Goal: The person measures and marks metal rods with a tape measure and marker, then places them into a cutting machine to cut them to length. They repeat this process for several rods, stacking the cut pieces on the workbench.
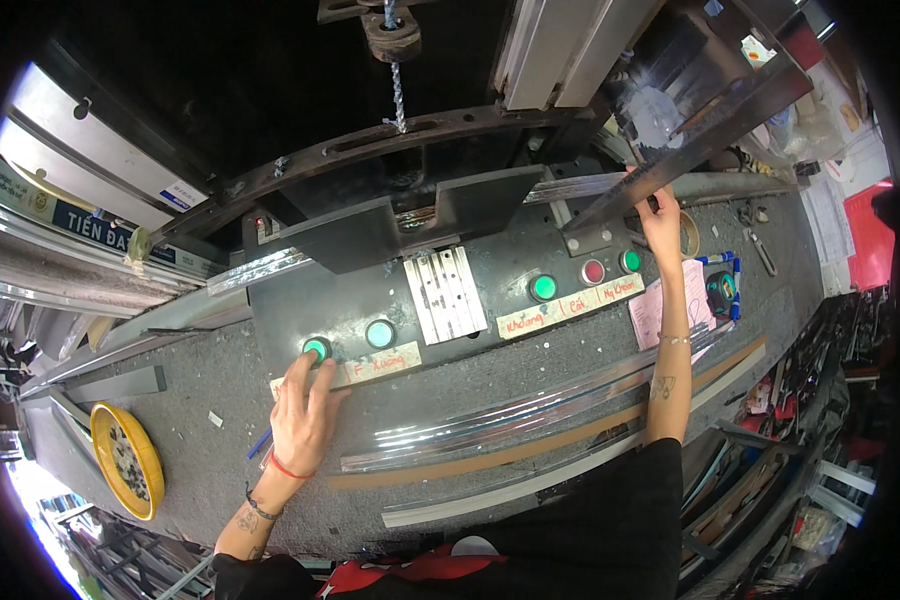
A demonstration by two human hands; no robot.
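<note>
While long bright metal strips (530,420) lie along the grey bench (220,400) nearest the body, the left hand (302,415) rests just beyond them, fingers spread flat, fingertips touching the leftmost green button (316,349). Right of that fingertip sits a second green button (379,333), then a ridged metal block (446,293), then more buttons. Farther right, the right hand (662,222) closes on a dark angled bar (690,150). Left of the left hand lies a yellow dish (125,460). Beyond, a dark machine frame (390,140) blocks the view.
</note>
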